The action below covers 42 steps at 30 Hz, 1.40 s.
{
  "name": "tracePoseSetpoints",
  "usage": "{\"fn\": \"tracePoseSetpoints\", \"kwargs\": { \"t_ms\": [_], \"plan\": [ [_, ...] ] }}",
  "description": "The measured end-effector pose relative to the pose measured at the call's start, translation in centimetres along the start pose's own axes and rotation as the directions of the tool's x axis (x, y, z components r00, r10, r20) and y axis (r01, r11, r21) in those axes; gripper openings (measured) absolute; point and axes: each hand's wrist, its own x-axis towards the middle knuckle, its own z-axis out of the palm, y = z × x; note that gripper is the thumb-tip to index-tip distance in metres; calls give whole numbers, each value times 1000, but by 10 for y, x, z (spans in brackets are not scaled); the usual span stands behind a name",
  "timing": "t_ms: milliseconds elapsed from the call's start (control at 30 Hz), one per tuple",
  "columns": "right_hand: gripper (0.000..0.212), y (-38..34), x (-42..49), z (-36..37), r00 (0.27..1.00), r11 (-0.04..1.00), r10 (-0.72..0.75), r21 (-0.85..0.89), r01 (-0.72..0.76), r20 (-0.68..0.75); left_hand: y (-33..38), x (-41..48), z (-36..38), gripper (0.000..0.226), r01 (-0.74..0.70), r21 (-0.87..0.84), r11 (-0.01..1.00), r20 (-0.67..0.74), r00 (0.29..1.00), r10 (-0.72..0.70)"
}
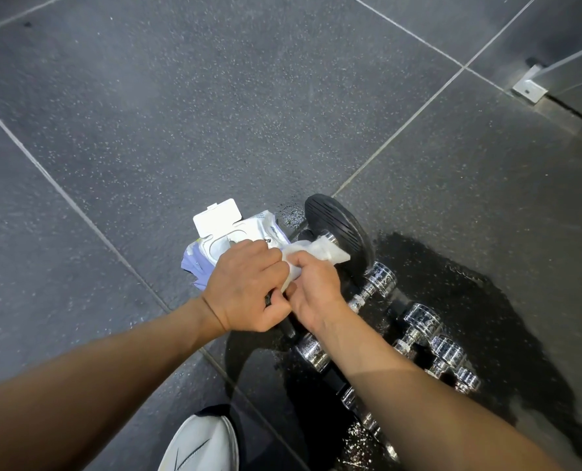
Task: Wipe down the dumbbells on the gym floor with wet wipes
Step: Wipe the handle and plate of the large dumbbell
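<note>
Head view gives me mostly the floor [180,96], dark speckled tiles with pale seams. On its right side a wet patch [470,300] spreads dark and shiny. At the patch's upper-left edge lies the black dumbbell [340,226], its far ribbed disc standing on edge and its handle running back toward the person. Just right of it, on the wet patch, the chrome dumbbells [419,321] lie close together in a loose row. Just left of the black dumbbell sits the pack [255,229] of wipes, with its white lid flipped open. A white shoe [204,443] shows at the bottom edge. The left hand [245,287] is curled downward, and as far as I can see it grips the near part of the black dumbbell. The right hand [317,294], pressed against the left, pinches the wipe [323,251], which is bunched round the handle beside the far disc.
</note>
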Motion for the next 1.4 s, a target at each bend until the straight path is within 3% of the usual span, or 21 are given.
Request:
{"fn": "tracePoseSetpoints", "kwargs": {
  "t_ms": [200, 433, 600, 733, 833, 1000, 1233, 1400],
  "plan": [
    [6, -21, 14, -2, 994, 980, -81, 177, 94, -78, 1, 0, -1, 12, -4, 2, 1000, -4, 1000, 4],
    [40, -16, 22, -8, 993, 969, -99, 221, 110, -59, 1, 0, 1, 11, 2, 15, 1000, -10, 1000, -2],
    [56, -1, 20, -12, 994, 987, -105, 123, 106, -14, 1, 0, 1, 10, 0, 8, 1000, -8, 1000, 0],
    [44, 12, 13, -12, 999, 1000, 4, -24, -3, 39, 0, -1, 2, 12, 6, 11, 1000, -10, 1000, -6],
    [34, 3, 11, -11, 999, 1000, 2, -12, -1, 33, 0, -1, 2, 12, 7, 9, 1000, -12, 1000, -7],
    [22, -24, 25, -6, 989, 988, -81, 122, 97, -125, 1, -1, 1, 11, -6, 7, 1000, -29, 1000, 7],
    [19, -22, 33, 6, 958, 998, -52, 29, 63, -281, 2, -1, 2, 11, -11, 18, 1000, -29, 1000, 11],
    [8, -9, 21, 9, 981, 1000, -25, 11, 28, -192, -1, -1, 3, 11, -6, 19, 1000, -29, 1000, 7]
  ]
}}
